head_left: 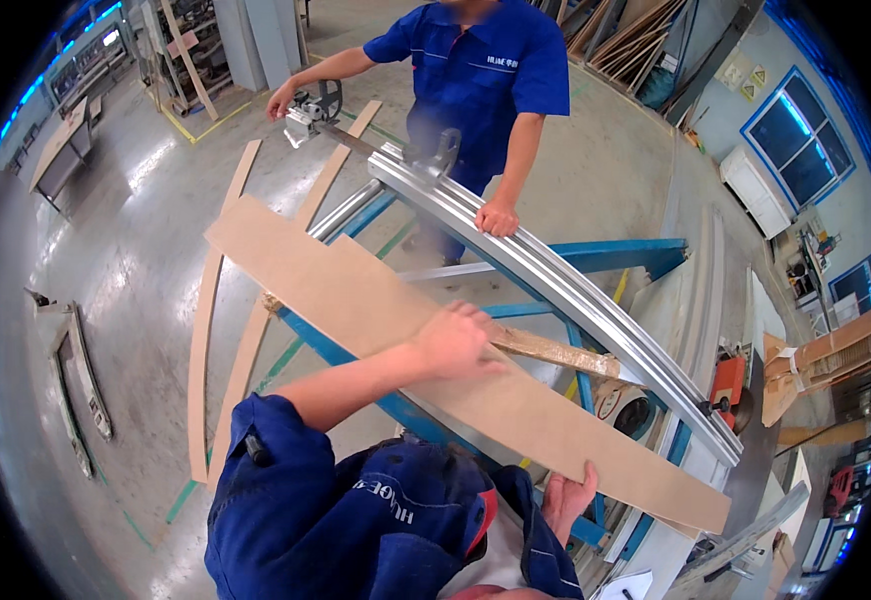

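Note:
A long tan board [376, 295], with a stepped outline on its far side that may be a second sheet beneath, lies slantwise over a blue metal frame [321, 340]. My left hand [456, 342] is at the board's far edge near its middle, its fingers curled at that edge and slightly blurred. Nearer me, my right hand [568, 500] grips the near edge towards the right end, thumb on top and the other fingers mostly hidden beneath. Beyond the board, a silver aluminium rail [566, 275] runs across the frame.
A co-worker in blue [486, 90] stands opposite, one hand on the rail, the other at a clamp-like fitting [311, 112]. Curved tan strips [208, 330] extend at the left. A paper-wrapped bar [556, 350] crosses under the board. Machine parts [731, 385] stand right.

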A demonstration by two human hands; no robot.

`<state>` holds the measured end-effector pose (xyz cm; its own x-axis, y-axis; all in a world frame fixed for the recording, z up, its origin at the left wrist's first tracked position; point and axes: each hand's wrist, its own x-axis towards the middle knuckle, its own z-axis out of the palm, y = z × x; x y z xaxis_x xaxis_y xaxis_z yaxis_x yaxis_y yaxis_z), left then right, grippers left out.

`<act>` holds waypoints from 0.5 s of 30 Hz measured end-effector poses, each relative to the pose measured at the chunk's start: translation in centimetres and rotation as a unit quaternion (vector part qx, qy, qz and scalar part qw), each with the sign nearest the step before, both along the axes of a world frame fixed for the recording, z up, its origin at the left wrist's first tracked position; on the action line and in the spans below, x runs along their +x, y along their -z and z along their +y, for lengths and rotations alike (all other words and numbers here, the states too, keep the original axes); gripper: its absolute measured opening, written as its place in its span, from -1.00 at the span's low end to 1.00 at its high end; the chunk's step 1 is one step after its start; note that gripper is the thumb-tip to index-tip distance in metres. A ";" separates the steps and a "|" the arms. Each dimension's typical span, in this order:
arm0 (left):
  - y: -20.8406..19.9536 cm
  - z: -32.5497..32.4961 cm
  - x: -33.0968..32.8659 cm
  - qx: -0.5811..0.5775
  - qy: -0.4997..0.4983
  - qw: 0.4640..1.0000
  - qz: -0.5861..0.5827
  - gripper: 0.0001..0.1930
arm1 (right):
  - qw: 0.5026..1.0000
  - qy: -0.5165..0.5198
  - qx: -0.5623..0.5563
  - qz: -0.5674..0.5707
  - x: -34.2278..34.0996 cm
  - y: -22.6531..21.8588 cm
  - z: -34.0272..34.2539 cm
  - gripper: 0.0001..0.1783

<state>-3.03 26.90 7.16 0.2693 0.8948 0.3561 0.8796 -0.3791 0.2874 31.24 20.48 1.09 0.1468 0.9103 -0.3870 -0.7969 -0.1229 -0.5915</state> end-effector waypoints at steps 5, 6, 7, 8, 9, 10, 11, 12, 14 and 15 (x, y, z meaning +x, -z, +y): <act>-2.7 -6.1 -1.8 -0.169 -0.101 0.980 0.024 -0.39 | 0.997 -0.055 0.038 0.039 0.7 0.4 -3.3 -0.45; -2.2 -7.5 -1.7 -0.131 -0.099 0.986 0.006 -0.38 | 0.996 -0.034 0.035 0.070 0.9 0.4 -4.2 -0.42; -1.7 -8.8 -1.4 -0.088 -0.098 0.991 -0.013 -0.38 | 0.994 -0.016 0.035 0.101 0.7 -0.1 -4.8 -0.38; -1.3 -10.2 -1.0 -0.045 -0.098 0.994 -0.033 -0.37 | 0.991 0.001 0.036 0.132 0.4 -0.7 -5.5 -0.35; -1.0 -11.6 -0.3 -0.053 -0.113 0.992 -0.034 -0.38 | 0.993 0.010 0.050 0.109 0.3 -1.4 -6.5 -0.31; -1.2 -13.1 0.4 -0.060 -0.128 0.989 -0.033 -0.39 | 0.994 0.018 0.065 0.089 -1.1 -4.0 -8.0 -0.27; -1.2 -14.6 1.2 -0.067 -0.143 0.987 -0.032 -0.40 | 0.992 0.013 0.083 0.094 -0.6 -4.2 -8.9 -0.24; -0.6 -16.3 1.8 -0.044 -0.147 0.988 -0.034 -0.42 | 0.990 0.003 0.098 0.103 -0.3 -4.4 -9.9 -0.21; 1.0 -19.6 3.2 -0.002 -0.149 0.988 -0.038 -0.44 | 0.977 -0.036 0.128 0.168 2.5 -2.3 -12.0 -0.17; 1.3 -21.3 4.3 0.016 -0.147 0.988 -0.047 -0.45 | 0.985 -0.016 0.095 0.142 3.5 -2.3 -13.4 -0.16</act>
